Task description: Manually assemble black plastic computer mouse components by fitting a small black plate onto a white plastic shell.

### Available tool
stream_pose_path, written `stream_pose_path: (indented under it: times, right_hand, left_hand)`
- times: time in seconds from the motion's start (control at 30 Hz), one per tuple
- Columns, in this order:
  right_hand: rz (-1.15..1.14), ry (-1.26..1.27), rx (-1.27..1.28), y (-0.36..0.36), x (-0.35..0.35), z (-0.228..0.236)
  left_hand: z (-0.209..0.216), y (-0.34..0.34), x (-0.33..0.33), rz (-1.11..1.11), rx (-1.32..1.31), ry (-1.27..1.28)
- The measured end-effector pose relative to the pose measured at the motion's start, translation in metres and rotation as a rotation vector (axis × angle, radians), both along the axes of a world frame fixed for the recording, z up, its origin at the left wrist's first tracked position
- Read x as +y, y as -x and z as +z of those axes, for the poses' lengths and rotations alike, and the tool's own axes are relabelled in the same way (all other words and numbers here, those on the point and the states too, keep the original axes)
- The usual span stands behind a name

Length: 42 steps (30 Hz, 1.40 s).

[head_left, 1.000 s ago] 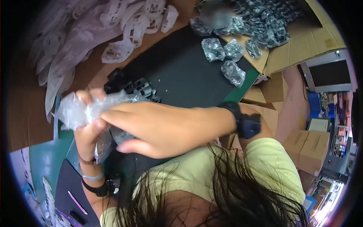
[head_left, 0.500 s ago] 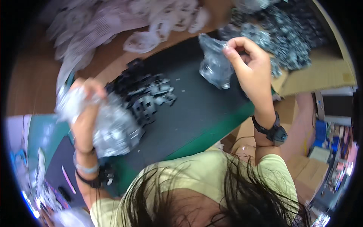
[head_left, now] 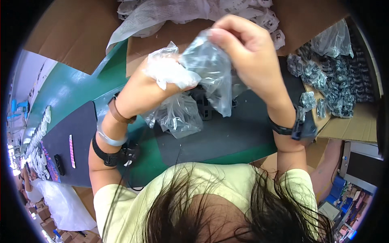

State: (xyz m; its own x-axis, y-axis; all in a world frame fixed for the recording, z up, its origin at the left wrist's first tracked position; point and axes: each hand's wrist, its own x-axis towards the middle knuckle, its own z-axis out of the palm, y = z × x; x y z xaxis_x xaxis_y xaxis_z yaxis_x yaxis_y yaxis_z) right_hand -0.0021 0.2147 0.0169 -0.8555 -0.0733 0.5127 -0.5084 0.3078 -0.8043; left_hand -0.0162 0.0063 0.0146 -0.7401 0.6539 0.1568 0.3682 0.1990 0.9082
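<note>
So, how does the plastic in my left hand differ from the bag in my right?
The left plastic is bunched in the left hand, while the right bag is pinched by the right hand. The left plastic spills above and below its hand; the right bag hangs more spread out. The left plastic's top looks bright white, the right bag greyer. Both are crinkled and shiny.

We can read no words or numbers here. We do find rows of fine grey print on the pale translucent sheet (head_left: 166, 13) at the top, by the brown cardboard (head_left: 77, 30), but the lines are too small for us to make out, as are the pink strip's (head_left: 72, 151) pale marks.
</note>
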Motion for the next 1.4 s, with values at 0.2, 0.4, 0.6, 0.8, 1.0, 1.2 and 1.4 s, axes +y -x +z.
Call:
stream_pose_path:
  times: [0.2, 0.4, 0.6, 0.8, 1.0, 1.2, 1.4]
  right_hand:
    - [0.090, -0.443, 0.017, 0.005, -0.031, 0.034]
    - [0.137, 0.027, -0.302, -0.014, 0.013, -0.020]
    - [0.012, -0.150, -0.216, -0.024, 0.019, -0.005]
    - [0.302, -0.347, -0.021, -0.024, -0.008, 0.020]
    - [0.474, -0.378, -0.448, -0.010, 0.010, 0.057]
    - [0.576, -0.555, -0.456, 0.003, 0.009, 0.086]
    - [0.714, -0.468, -0.268, 0.028, -0.007, 0.101]
  left_hand:
    - [-0.012, 0.020, -0.009, 0.024, -0.391, -0.227]
    - [-0.028, 0.010, -0.031, 0.258, -0.316, -0.276]
    - [-0.011, 0.006, -0.029, -0.018, 0.109, 0.019]
    - [0.000, -0.004, -0.014, 0.297, -0.017, 0.099]
    - [0.014, -0.020, -0.017, 0.341, 0.649, 0.133]
    - [0.038, -0.018, -0.026, 0.024, 0.313, 0.196]
    - [0.043, -0.004, -0.042, -0.001, 0.071, 0.260]
